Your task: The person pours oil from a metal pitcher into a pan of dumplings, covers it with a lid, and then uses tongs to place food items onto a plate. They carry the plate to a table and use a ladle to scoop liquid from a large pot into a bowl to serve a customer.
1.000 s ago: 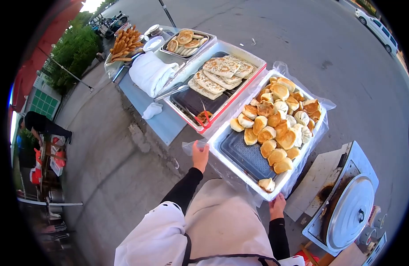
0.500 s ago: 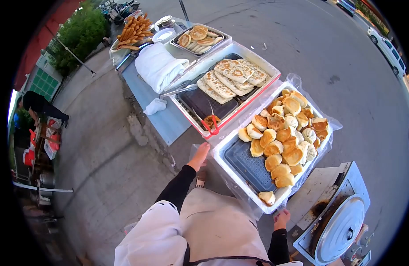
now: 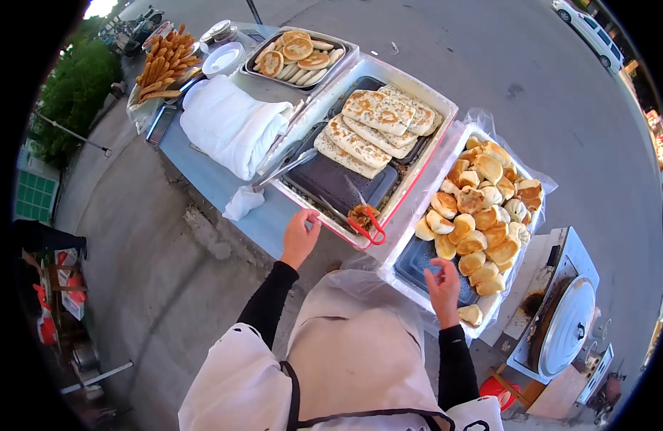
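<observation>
Lifting away from the box (image 3: 397, 251) of buns (image 3: 488, 208), both hands have come up and appear free of its plastic. The left hand (image 3: 298, 237), half open with fingers loosely bent, holds nothing visible near the flatbread box (image 3: 324, 231). The right hand (image 3: 443, 291), fingers parted, looks empty over the bun box's near side. Loose plastic (image 3: 364, 276) bunches between them and could snag. Red handles (image 3: 377, 231) jut over the flatbread box's rim; steel tongs (image 3: 288, 169) lie across its side, near a folded cloth (image 3: 231, 126).

White box (image 3: 403, 251), golden-brown buns (image 3: 496, 233) heaped on dark tray (image 3: 418, 257), 1 bun (image 3: 470, 314) at near corner
</observation>
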{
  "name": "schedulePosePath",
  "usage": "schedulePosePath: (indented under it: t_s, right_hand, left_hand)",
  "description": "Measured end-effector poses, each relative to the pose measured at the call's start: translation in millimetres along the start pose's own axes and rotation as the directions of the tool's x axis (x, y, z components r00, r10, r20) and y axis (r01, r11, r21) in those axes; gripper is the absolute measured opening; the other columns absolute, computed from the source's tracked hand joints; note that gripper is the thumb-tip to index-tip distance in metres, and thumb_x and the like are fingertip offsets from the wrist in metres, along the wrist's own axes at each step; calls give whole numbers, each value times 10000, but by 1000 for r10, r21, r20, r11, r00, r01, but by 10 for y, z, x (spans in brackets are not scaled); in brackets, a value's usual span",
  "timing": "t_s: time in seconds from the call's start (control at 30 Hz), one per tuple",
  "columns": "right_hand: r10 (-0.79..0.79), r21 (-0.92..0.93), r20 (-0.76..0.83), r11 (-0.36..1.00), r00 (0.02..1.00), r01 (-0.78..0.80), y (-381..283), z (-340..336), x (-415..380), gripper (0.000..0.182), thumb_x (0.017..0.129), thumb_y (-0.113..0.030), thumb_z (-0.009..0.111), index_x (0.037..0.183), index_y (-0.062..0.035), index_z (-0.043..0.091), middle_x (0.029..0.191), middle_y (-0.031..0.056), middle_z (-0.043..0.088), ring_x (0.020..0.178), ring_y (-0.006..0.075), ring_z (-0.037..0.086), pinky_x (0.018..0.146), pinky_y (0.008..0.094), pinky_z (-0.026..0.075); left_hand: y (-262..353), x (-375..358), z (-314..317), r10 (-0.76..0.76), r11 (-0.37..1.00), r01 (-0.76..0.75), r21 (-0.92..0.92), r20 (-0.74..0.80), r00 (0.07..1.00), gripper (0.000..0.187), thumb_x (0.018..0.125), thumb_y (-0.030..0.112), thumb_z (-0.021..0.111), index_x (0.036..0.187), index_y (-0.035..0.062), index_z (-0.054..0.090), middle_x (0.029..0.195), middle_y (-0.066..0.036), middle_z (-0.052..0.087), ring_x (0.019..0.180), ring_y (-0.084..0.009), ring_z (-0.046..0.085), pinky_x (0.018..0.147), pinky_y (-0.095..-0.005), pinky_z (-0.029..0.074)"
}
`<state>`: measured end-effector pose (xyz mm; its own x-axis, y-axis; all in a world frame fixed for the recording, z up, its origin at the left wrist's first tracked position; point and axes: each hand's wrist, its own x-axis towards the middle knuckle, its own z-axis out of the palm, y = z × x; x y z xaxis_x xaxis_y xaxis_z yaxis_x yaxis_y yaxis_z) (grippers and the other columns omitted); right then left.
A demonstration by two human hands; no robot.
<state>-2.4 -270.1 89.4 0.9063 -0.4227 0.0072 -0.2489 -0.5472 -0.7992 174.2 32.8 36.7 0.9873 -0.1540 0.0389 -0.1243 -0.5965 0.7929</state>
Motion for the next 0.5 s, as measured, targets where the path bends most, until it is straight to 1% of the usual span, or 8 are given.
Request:
schedulePosePath:
  t_s: [0.07,0.13,0.17,0.23,0.27,0.33,0.37,0.5]
  right_hand:
    - [-184,-68,85,979,979,190,-304,518,285,377,719,-92,727,1055,-57,559,1000,88,566,836,241,535,681,312,456]
    - [-248,-212,109,940,963,266,-504,885,485,526,694,-167,751,1149,-53,513,1106,104,537,1005,295,506,815,361,441]
    - [-241,-215,105,942,965,259,-541,1018,552,526,694,-167,751,1149,-53,513,1106,104,537,1005,295,506,815,361,441]
    - [-214,-387,178,882,960,269,-587,1233,679,614,689,-236,746,1211,-46,485,1128,110,525,1060,293,485,878,376,401]
    - [-211,-390,175,882,962,264,-602,1313,727,614,689,-236,746,1211,-46,485,1128,110,525,1060,293,485,878,376,401]
    - [-139,-494,213,839,967,229,-618,1428,770,665,691,-272,734,1251,-38,464,1112,111,531,1051,285,486,886,392,377]
    - [-142,-526,217,817,966,238,-615,1475,788,678,691,-271,725,1270,-47,453,1086,109,538,1030,281,492,867,395,372]
    - [-121,-539,228,811,966,229,-618,1548,818,692,693,-265,724,1278,-31,438,1059,117,546,1005,290,496,851,406,372]
  left_hand:
    - [-105,141,-119,11,999,-9,-47,39,999,185,797,91,628,978,76,591,819,-50,579,638,-176,538,569,-295,437]
    - [-236,135,-216,42,997,-40,-67,24,999,191,797,76,623,985,65,590,834,-50,593,607,-161,526,548,-282,429]
    - [-292,126,-268,45,997,-42,-70,32,998,191,797,76,623,985,65,590,834,-50,593,607,-161,526,548,-282,429]
    - [-381,124,-381,-26,995,32,-94,64,998,205,803,70,615,1006,61,590,838,-50,594,597,-150,516,549,-273,424]
    - [-420,133,-428,-23,995,30,-95,68,997,205,803,70,615,1006,61,590,838,-50,594,597,-150,516,549,-273,424]
    - [-470,130,-508,-31,994,36,-106,52,998,212,810,68,608,1019,36,594,856,-38,609,526,-84,445,520,-235,400]
    - [-490,152,-534,-30,994,37,-106,60,998,212,810,68,608,1019,36,594,856,-38,609,526,-84,445,520,-235,400]
    - [-448,267,-609,-17,995,24,-93,70,997,206,815,56,600,1021,41,599,854,-47,612,534,-88,456,521,-241,411]
